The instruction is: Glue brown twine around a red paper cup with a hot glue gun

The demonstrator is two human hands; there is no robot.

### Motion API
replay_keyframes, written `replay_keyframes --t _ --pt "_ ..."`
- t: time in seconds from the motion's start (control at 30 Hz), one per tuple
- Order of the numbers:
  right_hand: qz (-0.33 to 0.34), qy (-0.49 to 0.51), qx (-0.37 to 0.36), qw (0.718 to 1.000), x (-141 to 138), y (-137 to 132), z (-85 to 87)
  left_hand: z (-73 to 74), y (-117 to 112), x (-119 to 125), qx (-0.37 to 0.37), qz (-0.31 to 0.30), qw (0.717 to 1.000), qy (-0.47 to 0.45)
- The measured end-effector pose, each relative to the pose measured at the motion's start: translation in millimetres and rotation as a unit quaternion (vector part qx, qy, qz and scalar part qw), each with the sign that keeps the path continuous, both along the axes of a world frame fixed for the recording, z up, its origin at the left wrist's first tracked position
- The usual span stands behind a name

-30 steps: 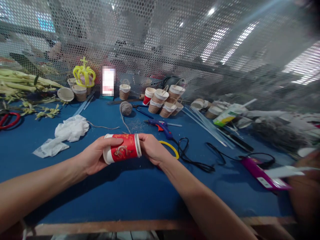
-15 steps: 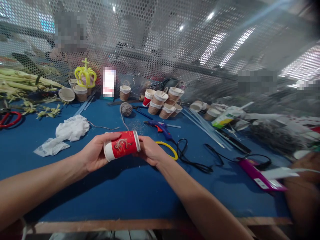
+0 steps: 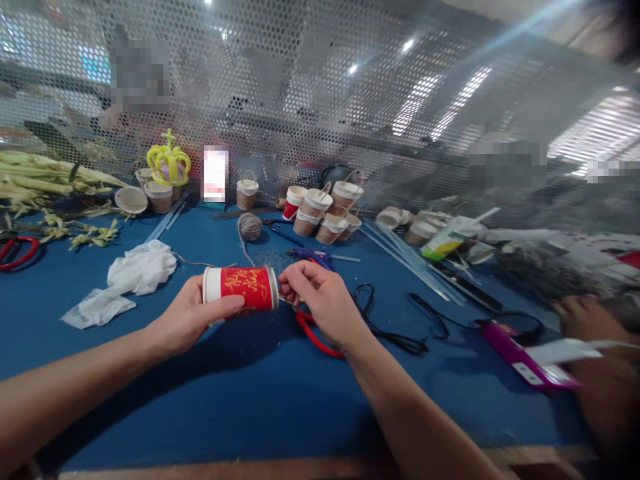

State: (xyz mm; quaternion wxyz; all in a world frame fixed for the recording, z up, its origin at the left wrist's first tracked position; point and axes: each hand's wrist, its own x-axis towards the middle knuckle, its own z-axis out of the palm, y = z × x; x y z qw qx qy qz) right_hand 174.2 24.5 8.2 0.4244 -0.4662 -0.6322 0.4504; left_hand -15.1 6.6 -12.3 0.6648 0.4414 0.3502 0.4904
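My left hand (image 3: 193, 320) is closed round a red paper cup (image 3: 245, 287) with gold print, held on its side just above the blue table (image 3: 250, 393). My right hand (image 3: 325, 303) is at the cup's right end, thumb and fingers pinched together at the rim; what they pinch is too small to name. A thin twine runs from a twine ball (image 3: 249, 225) toward the cup. A red loop handle (image 3: 313, 337) lies on the table under my right hand.
A blue glue gun (image 3: 305, 253) and black cable (image 3: 400, 333) lie behind my right hand. Twine-wrapped cups (image 3: 320, 210) cluster at the back, a white cloth (image 3: 140, 270) sits left, a purple tool (image 3: 515, 347) right. Another person's hand (image 3: 585, 317) shows at the right edge.
The cup has been turned and levelled. My right hand has risen off the table and its fingers have drawn into a pinch at the cup's end, uncovering a red handle beneath.
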Motion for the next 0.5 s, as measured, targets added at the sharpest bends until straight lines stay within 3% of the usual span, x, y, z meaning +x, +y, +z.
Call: replay_keyframes --t 0.23,0.5 --pt "0.015 -0.118 0.106 0.987 -3.5 -17.7 10.9 -4.1 1.0 -1.7 0.043 0.000 0.996 0.076" --pt "-0.015 -0.163 0.136 0.977 -5.7 -18.4 9.7 -8.0 0.4 -2.3 0.035 -0.017 0.996 0.084"
